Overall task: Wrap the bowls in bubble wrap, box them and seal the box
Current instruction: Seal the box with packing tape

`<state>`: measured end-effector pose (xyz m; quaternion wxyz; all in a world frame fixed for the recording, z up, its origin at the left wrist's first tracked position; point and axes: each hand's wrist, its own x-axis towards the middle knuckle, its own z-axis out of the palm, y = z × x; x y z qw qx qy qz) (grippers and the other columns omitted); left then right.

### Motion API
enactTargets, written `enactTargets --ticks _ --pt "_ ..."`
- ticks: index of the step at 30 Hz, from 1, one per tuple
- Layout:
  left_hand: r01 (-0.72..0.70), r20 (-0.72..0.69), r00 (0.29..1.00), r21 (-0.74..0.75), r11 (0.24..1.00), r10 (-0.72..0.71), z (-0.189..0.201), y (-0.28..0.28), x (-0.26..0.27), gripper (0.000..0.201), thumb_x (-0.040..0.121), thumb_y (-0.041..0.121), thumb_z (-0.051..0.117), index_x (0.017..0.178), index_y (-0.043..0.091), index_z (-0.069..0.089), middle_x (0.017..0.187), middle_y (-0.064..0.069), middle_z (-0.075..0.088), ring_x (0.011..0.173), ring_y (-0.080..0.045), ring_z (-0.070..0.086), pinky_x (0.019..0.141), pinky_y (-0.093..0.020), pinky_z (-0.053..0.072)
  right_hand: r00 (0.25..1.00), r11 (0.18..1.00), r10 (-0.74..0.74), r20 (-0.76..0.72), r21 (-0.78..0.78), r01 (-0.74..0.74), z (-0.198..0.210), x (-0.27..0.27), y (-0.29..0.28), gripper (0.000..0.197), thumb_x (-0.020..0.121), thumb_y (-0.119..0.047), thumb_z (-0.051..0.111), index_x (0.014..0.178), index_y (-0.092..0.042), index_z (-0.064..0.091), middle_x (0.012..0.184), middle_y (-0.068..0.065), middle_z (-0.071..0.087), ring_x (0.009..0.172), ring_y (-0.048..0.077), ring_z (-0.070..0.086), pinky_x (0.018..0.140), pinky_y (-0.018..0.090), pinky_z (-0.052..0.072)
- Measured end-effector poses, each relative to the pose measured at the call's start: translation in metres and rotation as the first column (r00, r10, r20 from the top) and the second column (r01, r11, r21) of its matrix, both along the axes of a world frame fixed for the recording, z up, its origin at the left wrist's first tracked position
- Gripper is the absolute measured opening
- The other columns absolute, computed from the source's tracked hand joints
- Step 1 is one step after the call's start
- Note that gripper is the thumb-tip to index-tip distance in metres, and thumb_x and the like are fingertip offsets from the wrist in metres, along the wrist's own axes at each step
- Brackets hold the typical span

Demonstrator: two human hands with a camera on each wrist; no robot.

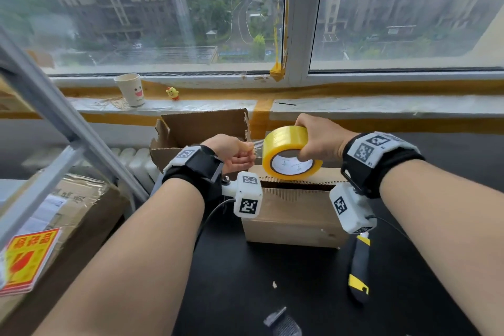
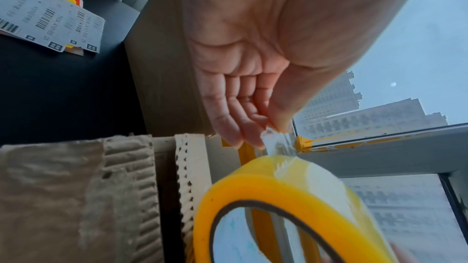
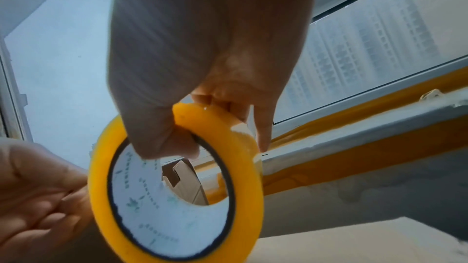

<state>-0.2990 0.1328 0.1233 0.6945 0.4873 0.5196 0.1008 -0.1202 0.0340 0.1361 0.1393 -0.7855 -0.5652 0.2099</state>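
Note:
My right hand (image 1: 313,142) grips a yellow roll of clear packing tape (image 1: 289,155), thumb in the core (image 3: 174,143) and fingers over the rim. The roll (image 2: 298,207) hangs just above a closed cardboard box (image 1: 294,215) on the black table. To the roll's left, my left hand (image 1: 237,155) pinches the loose tape end (image 2: 272,137) between thumb and forefinger, and a short clear strip runs from it to the roll. No bowls or bubble wrap are in view.
An open cardboard box (image 1: 196,133) stands behind my left hand. A black and yellow utility knife (image 1: 358,270) lies on the table (image 1: 272,281) at the right. A larger taped carton with red and yellow stickers (image 1: 30,259) sits at the left. A paper cup (image 1: 131,89) and a small toy (image 1: 172,93) stand on the windowsill.

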Motion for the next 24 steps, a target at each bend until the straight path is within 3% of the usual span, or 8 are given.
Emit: enactTargets --ticks 5,11,15,18,21,24 --pt "-0.032 0.071 0.997 0.015 0.999 0.031 0.009 -0.004 0.004 0.009 0.098 0.003 0.048 0.092 0.002 0.054 0.077 -0.01 0.055 0.071 -0.019 0.058 0.069 -0.031 0.057 0.999 0.977 -0.053 -0.013 0.207 0.055 0.001 -0.002 -0.008 0.038 0.074 -0.009 0.072 0.104 -0.018 0.05 0.094 0.002 0.055 0.086 0.022 0.055 0.063 0.026 0.038" --pt "-0.035 0.109 0.994 0.057 0.998 0.028 0.012 -0.018 0.003 0.017 0.098 0.002 0.048 0.113 -0.004 0.052 0.084 -0.015 0.06 0.079 -0.024 0.063 0.07 -0.034 0.055 0.996 0.947 -0.09 0.022 0.312 0.079 0.0 0.003 -0.018 0.039 0.075 -0.002 0.066 0.111 -0.014 0.055 0.103 0.004 0.053 0.091 0.022 0.049 0.074 0.028 0.037" --pt "-0.075 0.147 0.987 0.075 0.994 0.063 0.01 -0.027 0.003 0.017 0.098 0.002 0.047 0.113 -0.003 0.052 0.082 -0.015 0.06 0.077 -0.024 0.063 0.067 -0.034 0.056 0.995 0.927 -0.093 0.029 0.366 0.076 -0.009 0.001 -0.025 0.036 0.074 -0.001 0.065 0.104 -0.016 0.05 0.096 0.001 0.047 0.085 0.02 0.046 0.059 0.023 0.031" --pt "-0.059 0.179 0.983 0.06 0.996 0.048 0.016 -0.032 0.004 0.012 0.098 0.0 0.045 0.108 -0.003 0.051 0.083 -0.017 0.06 0.077 -0.026 0.064 0.06 -0.033 0.06 0.99 0.91 -0.13 -0.059 0.39 0.143 -0.015 0.005 -0.032 0.033 0.077 -0.001 0.063 0.099 -0.02 0.048 0.091 0.002 0.051 0.08 0.022 0.05 0.058 0.025 0.034" --pt "-0.046 0.167 0.985 0.068 0.997 0.034 0.019 -0.04 0.006 0.01 0.098 -0.003 0.044 0.104 -0.004 0.051 0.087 -0.019 0.061 0.078 -0.026 0.064 0.059 -0.031 0.06 0.985 0.908 -0.148 -0.086 0.383 0.17 -0.016 0.004 -0.039 0.041 0.079 0.003 0.059 0.111 -0.02 0.048 0.091 0.002 0.051 0.081 0.024 0.052 0.066 0.028 0.037" --pt "-0.088 0.169 0.983 0.084 0.993 0.073 0.016 -0.035 -0.003 0.015 0.097 -0.005 0.043 0.108 -0.008 0.054 0.098 -0.021 0.062 0.083 -0.027 0.065 0.063 -0.031 0.061 0.991 0.925 -0.13 0.021 0.363 0.113 -0.013 0.01 -0.048 0.051 0.075 0.009 0.055 0.12 -0.016 0.048 0.098 0.002 0.048 0.086 0.022 0.048 0.071 0.03 0.037"
